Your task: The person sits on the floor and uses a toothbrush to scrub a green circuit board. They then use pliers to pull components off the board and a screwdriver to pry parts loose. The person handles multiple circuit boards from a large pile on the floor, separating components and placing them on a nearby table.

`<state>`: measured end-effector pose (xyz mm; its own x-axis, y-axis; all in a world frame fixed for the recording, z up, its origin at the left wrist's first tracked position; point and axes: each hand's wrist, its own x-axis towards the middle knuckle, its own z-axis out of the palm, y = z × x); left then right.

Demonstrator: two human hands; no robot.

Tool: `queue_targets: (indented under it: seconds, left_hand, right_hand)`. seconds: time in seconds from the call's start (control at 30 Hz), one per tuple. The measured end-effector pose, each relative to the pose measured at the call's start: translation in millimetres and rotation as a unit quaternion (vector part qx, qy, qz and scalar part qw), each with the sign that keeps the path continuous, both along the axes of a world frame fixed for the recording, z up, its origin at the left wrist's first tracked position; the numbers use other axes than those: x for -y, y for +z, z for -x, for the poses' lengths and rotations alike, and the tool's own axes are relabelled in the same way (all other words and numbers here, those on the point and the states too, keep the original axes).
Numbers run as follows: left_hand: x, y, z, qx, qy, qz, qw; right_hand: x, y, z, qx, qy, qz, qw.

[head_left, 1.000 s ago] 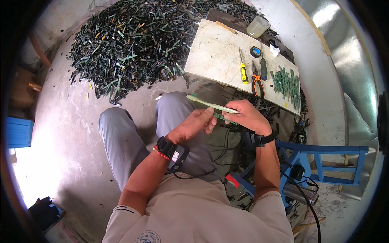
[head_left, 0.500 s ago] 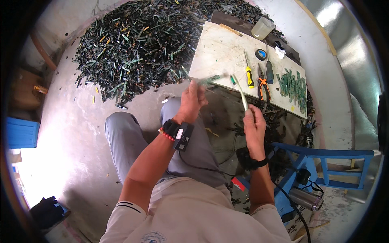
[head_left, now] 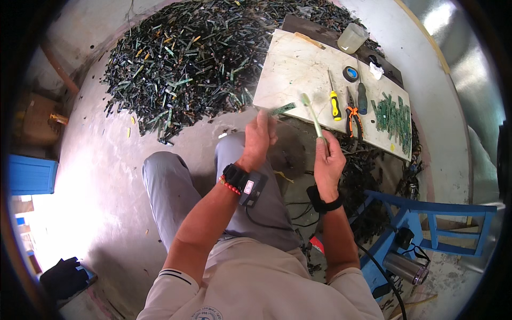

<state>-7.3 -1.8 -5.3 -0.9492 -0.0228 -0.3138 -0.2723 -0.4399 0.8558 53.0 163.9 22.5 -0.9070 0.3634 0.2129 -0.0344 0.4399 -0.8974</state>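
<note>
Left hand (head_left: 258, 137) and right hand (head_left: 329, 164) have parted since the first frame, separating green circuit-board strip (head_left: 283, 109) from toothbrush (head_left: 313, 116). Head view: left grip pinches the strip's end, seen against the desk's (head_left: 282, 58) near edge, apparently leaving its face exposed; right grip pinches the toothbrush handle, presumably keeping bristles free. Translucent jar (head_left: 352, 38) stands at the far edge; contents indeterminable.

Metal flask (head_left: 405, 268) by a blue chair (head_left: 408, 221), cloudy cup (head_left: 352, 38), tape roll (head_left: 350, 73).
</note>
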Motion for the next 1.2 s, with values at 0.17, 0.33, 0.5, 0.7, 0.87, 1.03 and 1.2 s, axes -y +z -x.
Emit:
queue_targets:
  seconds: [0.17,0.33,0.5,0.7,0.87,1.03,1.2]
  left_hand:
    - [-3.8,-3.2,-0.1,0.000,-0.015,-0.037,0.999]
    - [-1.4,0.1,-3.6,0.006,-0.019,-0.062,0.998]
    - [-1.9,-1.2,-3.0,0.008,-0.020,-0.043,0.999]
    - [-2.4,-1.2,-4.9,0.017,-0.027,-0.068,0.997]
    - [6.7,7.2,-12.8,0.037,-0.044,-0.054,0.997]
    - [13.7,11.7,-16.6,0.036,-0.119,-0.132,0.983]
    - [16.9,14.1,-21.9,0.039,-0.139,-0.159,0.977]
  right_hand:
    - [-3.1,-2.6,1.4,0.011,0.005,-0.050,0.999]
    - [-3.8,-2.4,-12.1,0.016,0.040,-0.087,0.995]
    - [-19.8,7.3,-1.1,0.013,-0.022,0.002,1.000]
    - [-22.4,12.4,7.3,0.009,0.025,-0.028,0.999]
    - [-53.6,55.3,46.0,0.045,-0.005,0.247,0.968]
    - [-93.7,104.3,109.4,-0.036,-0.007,0.217,0.976]
    - [-138.3,123.6,192.7,-0.086,0.014,0.250,0.964]
